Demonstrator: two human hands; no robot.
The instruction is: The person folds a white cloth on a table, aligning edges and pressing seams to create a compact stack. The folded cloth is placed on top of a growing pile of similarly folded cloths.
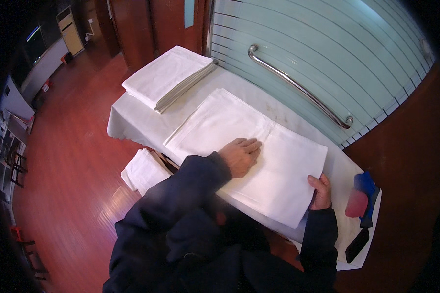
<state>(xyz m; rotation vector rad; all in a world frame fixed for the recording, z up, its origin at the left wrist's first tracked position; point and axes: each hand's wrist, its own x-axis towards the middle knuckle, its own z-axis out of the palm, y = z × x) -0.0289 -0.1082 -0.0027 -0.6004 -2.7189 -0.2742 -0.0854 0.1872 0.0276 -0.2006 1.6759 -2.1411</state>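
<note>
A folded white cloth (278, 175) lies spread on a table with a white tablecloth (304, 122). My left hand (242, 155) rests on top of it near its middle, fingers close together, beside a crease. At the cloth's right edge, my right hand (321, 190) pinches the border, thumb on top and the other fingers partly hidden. A neat stack of folded white cloths (168, 75) sits at the table's far left end.
More folded white cloths (145, 170) lie lower, beside the table's near left edge. At the table's right end are a blue item (366, 183), a pink item (356, 204) and a black strap-like item (357, 245). A glass door with a metal handle (300, 88) stands behind.
</note>
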